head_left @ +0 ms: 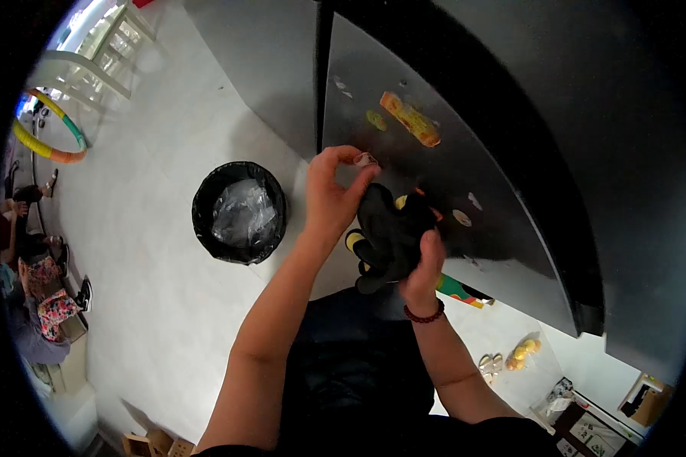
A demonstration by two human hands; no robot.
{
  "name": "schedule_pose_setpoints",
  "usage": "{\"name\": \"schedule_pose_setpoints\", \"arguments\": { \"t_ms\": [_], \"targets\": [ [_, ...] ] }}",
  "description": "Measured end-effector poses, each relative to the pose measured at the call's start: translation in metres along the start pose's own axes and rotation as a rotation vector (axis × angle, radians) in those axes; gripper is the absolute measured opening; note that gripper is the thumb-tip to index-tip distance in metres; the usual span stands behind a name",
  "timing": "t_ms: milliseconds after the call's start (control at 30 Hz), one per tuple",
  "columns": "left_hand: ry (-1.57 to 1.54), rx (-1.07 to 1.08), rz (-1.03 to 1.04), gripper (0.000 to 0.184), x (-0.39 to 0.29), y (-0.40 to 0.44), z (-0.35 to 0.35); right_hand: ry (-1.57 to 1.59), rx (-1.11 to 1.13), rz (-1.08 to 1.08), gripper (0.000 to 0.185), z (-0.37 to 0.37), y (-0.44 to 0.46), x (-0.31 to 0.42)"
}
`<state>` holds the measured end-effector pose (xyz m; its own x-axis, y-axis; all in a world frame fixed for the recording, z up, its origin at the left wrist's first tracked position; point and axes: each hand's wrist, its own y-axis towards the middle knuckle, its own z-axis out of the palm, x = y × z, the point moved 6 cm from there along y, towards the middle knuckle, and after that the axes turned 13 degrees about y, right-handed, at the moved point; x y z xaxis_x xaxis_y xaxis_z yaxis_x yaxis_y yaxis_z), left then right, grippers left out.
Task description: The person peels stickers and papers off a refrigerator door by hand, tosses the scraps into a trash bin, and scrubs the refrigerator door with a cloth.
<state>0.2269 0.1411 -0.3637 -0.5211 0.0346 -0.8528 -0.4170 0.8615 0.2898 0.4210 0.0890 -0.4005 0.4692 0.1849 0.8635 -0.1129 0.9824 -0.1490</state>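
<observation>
1. At the dark surface's (480,171) near edge: right hand (427,266) curled round yellow-banded black bundle (392,236)
2. By its left edge: left hand (332,186) narrow, pinching pale scrap (365,159); step judged as fingertip handling, next move calling for steady grip
3. Beyond: elongated yellow-brown piece (410,120)
4. Floor, apart: lined bin (200,209)

no legible txt tbh, pale panel (591,434) near the floor's (522,316) btm right edge has dark marks, prob print, way too sm & blurry to read
</observation>
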Motion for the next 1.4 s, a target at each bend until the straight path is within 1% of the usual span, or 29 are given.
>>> {"name": "schedule_pose_setpoints", "arguments": {
  "t_ms": [67,133,167,200,233,333,367,400,467,500,600,667,700,733,767,867,967,1067,1100,1200,1267,1300,1333,1400],
  "targets": [
    [0.013,-0.021,0.110,0.022,-0.002,0.004,-0.001,-0.122,0.088,-0.111,0.057,0.002,0.007,0.002],
    [0.014,-0.074,0.203,0.017,0.003,0.003,-0.001,-0.094,0.162,-0.128,0.059,0.001,0.008,-0.003],
    [0.001,-0.109,0.241,0.016,0.007,0.002,0.001,-0.038,0.118,-0.157,0.060,0.003,0.011,-0.006],
    [-0.014,-0.143,0.279,0.016,0.010,0.000,0.003,-0.075,0.146,-0.185,0.061,0.002,0.013,-0.007],
    [-0.075,-0.133,0.289,0.014,0.014,-0.001,0.004,-0.112,0.173,-0.215,0.061,-0.003,0.017,-0.008],
    [-0.283,-0.109,0.234,0.010,0.030,0.000,0.013,-0.212,0.197,-0.388,0.043,-0.003,0.023,-0.011],
    [-0.333,-0.085,0.200,0.007,0.033,0.000,0.015,-0.212,0.207,-0.407,0.041,-0.002,0.024,-0.011],
    [-0.340,-0.070,0.215,0.006,0.034,0.000,0.016,-0.217,0.213,-0.428,0.039,0.003,0.023,-0.008],
    [-0.364,-0.038,0.247,0.006,0.039,0.004,0.016,-0.165,0.190,-0.431,0.028,0.007,0.025,-0.007],
    [-0.398,-0.036,0.274,0.005,0.042,0.006,0.016,-0.200,0.170,-0.465,0.026,0.008,0.025,-0.007],
    [-0.425,0.037,0.255,0.006,0.048,0.009,0.017,-0.194,0.106,-0.437,0.020,0.010,0.024,-0.009],
    [-0.520,0.093,0.208,0.005,0.056,0.012,0.020,-0.255,0.081,-0.432,0.019,0.007,0.027,-0.011],
    [-0.566,0.120,0.173,0.005,0.062,0.014,0.023,-0.210,0.089,-0.452,0.021,0.017,0.024,-0.004],
    [-0.607,0.155,0.137,0.005,0.064,0.015,0.024,-0.230,0.091,-0.479,0.022,0.020,0.025,-0.002],
    [-0.567,0.150,0.191,0.007,0.060,0.015,0.020,-0.247,0.087,-0.505,0.023,0.018,0.027,-0.004],
    [-0.521,0.089,0.228,0.007,0.056,0.008,0.014,-0.279,0.052,-0.520,0.026,0.013,0.026,-0.007],
    [-0.667,0.044,-0.007,0.008,0.072,-0.006,0.004,-0.240,0.046,-0.522,0.027,0.015,0.028,-0.009],
    [-0.798,-0.062,-0.119,0.007,0.102,-0.005,-0.026,-0.187,0.027,-0.512,0.027,0.018,0.028,-0.009],
    [-0.784,-0.082,-0.170,0.013,0.107,-0.009,-0.037,-0.164,0.017,-0.523,0.026,0.017,0.029,-0.010],
    [-0.459,-0.051,-0.241,0.026,0.121,-0.031,-0.079,-0.095,0.045,-0.527,0.025,0.017,0.030,-0.011],
    [-0.280,0.065,-0.178,0.032,0.179,-0.039,-0.098,-0.029,0.040,-0.493,0.025,0.021,0.027,-0.007],
    [-0.237,0.087,-0.154,0.028,0.199,-0.041,-0.104,-0.001,0.037,-0.485,0.026,0.022,0.027,-0.007],
    [0.120,0.196,-0.008,0.033,0.215,-0.039,-0.114,0.027,0.035,-0.476,0.027,0.022,0.027,-0.007],
    [0.672,0.100,0.104,0.042,0.193,-0.043,-0.130,-0.006,0.054,-0.480,0.029,0.017,0.029,-0.011]
  ]
}}
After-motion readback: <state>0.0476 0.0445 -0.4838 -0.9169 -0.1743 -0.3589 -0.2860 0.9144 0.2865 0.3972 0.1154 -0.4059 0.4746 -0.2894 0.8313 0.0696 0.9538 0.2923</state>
